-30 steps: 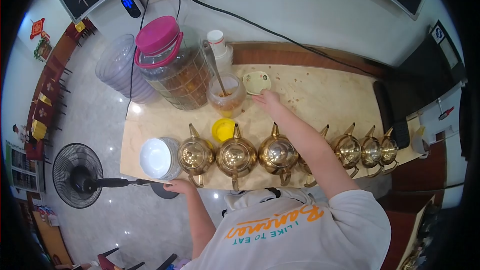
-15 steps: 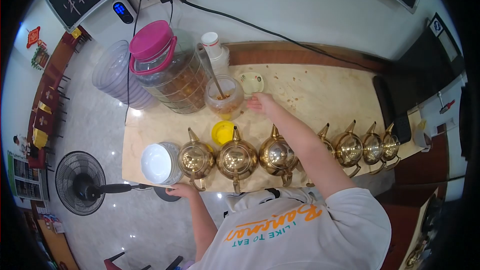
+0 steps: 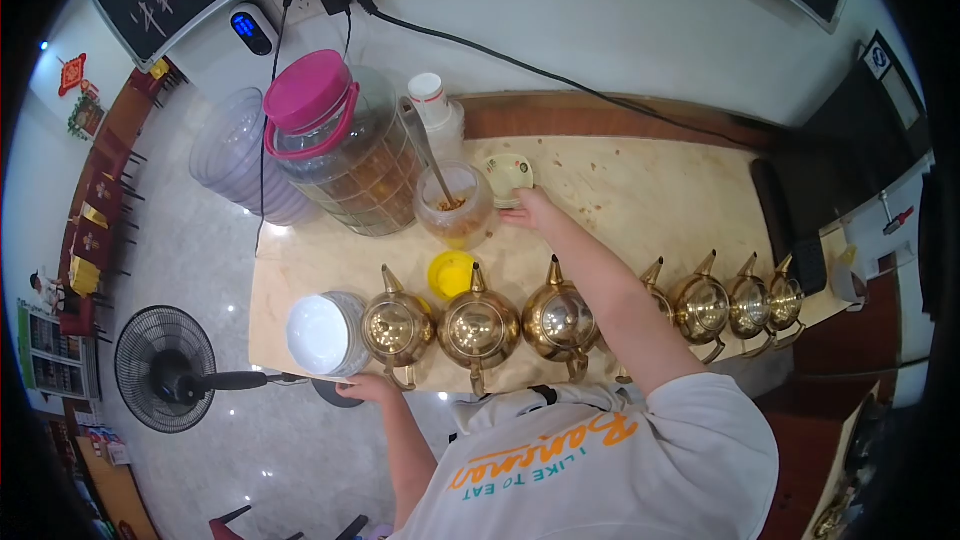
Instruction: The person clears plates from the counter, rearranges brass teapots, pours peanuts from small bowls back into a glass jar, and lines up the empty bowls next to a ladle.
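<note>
My right hand (image 3: 528, 210) has its thumb at the near rim of a small pale dish (image 3: 510, 176) with a patterned inside, its other fingers low against the side. To its left stands a clear round jar (image 3: 455, 225) of reddish-brown food, a metal spoon handle (image 3: 425, 150) leaning out. My left hand (image 3: 368, 388) is at the table's front edge, just below a stack of white bowls (image 3: 318, 333); its fingers point left, partly hidden, and no held thing shows. Several brass teapots, the nearest a teapot (image 3: 397, 328), line the front edge, some behind my right forearm.
A large glass jar (image 3: 350, 180) with a pink lid stands at the back left, beside stacked clear tubs (image 3: 235, 165) and paper cups (image 3: 428, 98). A yellow bowl (image 3: 450, 274) sits behind the teapots. Crumbs dot the tabletop (image 3: 660, 200). A black fan (image 3: 165, 368) stands left.
My right hand has closed in on the small dish, its thumb now at the rim. My left hand stays at the table edge. The whole view has shifted slightly.
</note>
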Available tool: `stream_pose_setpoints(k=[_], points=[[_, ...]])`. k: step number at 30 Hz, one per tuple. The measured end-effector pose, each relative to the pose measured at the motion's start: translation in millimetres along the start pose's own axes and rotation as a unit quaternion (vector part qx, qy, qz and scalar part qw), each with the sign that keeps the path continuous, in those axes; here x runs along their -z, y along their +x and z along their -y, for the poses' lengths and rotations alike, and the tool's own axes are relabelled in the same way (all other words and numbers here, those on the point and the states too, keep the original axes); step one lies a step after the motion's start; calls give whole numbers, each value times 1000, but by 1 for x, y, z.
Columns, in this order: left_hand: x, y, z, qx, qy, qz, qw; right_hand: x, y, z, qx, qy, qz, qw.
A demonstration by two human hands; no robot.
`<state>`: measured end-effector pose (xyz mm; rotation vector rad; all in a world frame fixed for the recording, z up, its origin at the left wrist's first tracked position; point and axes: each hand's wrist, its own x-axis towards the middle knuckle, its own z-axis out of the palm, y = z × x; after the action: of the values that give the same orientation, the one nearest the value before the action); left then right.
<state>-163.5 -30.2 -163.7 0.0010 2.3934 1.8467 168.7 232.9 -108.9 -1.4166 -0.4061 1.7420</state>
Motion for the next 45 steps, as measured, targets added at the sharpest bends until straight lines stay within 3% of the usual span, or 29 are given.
stream_pose_setpoints(k=[3, 9, 18, 27, 30, 33, 35, 36, 37, 39, 42, 45], points=[[1, -3, -5, -6, 20, 1, 1000, -3, -4, 1, -5, 15, -15, 1000], [2, -7, -12, 8, 23, 5, 1000, 14, 7, -1, -63, 25, 63, 996], [2, -4, -8, -3, 27, 3, 1000, 25, -2, 16, 6, -123, 45, 991], [1, -2, -5, 0, -11, 12, 1000, 29, 5, 20, -77, -98, 126, 984], [1, -3, -7, -7, 2, 13, 1000, 20, -15, 21, -33, -99, 85, 991], [2, -8, -16, 13, 4, 16, 1000, 22, -15, 21, -48, -95, 80, 991], [1, -7, -15, 13, 7, 17, 1000, 19, -20, 26, -35, -198, 1, 980], [2, -6, -15, 14, 9, 17, 1000, 15, -26, 31, -28, -249, -38, 967], [2, -6, -15, 12, 9, 18, 1000, 13, -35, 34, 58, -411, -86, 906], [2, -8, -16, 10, 8, 17, 1000, 10, -55, 41, 221, -682, -168, 677], [1, -7, -13, 8, 7, 11, 1000, 3, -75, 50, 288, -690, -129, 652], [3, -6, -15, 7, 14, 11, 1000, -9, -97, 44, 476, -601, -108, 633]])
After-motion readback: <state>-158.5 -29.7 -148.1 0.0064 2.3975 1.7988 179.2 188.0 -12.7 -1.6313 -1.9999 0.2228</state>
